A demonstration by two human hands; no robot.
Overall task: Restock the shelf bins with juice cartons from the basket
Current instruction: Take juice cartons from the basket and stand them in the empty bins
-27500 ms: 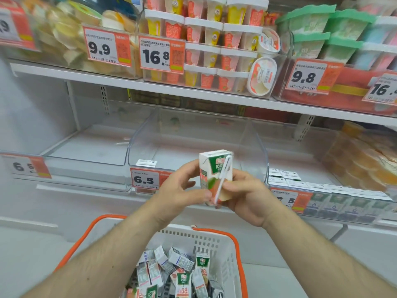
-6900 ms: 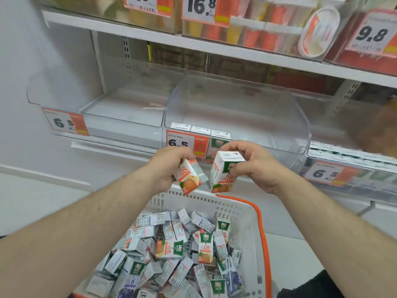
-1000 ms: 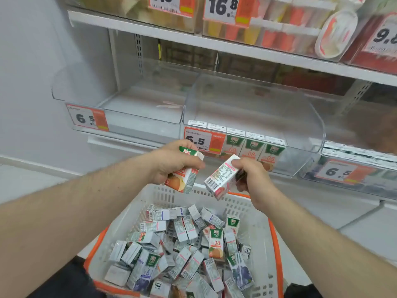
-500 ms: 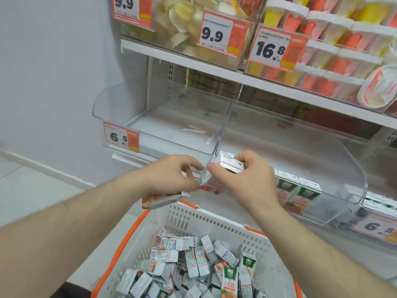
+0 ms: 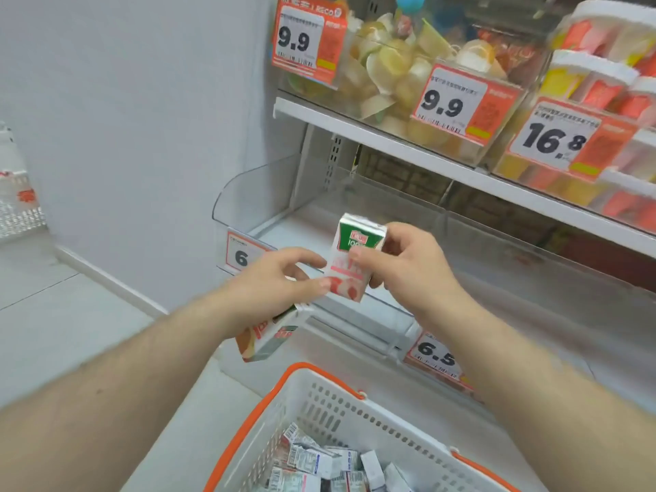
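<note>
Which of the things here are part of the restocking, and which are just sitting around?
Part of the job:
- pink carton, held by right hand
- orange carton, gripped by left hand
- basket of cartons
- clear shelf bin

Just there:
- fruit cups on the upper shelf
- 9.9 price tag

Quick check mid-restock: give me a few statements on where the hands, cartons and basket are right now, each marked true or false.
1. The right hand holds an upright pink-fronted carton. True.
2. The left hand is empty. False: it grips an orange-fronted carton under its palm, and its fingertips touch the pink-fronted carton.
3. The basket holds more cartons. True.
4. The basket's rim is blue. False: it is orange.
5. The price tag beneath the right wrist reads 6.5. True.
</note>
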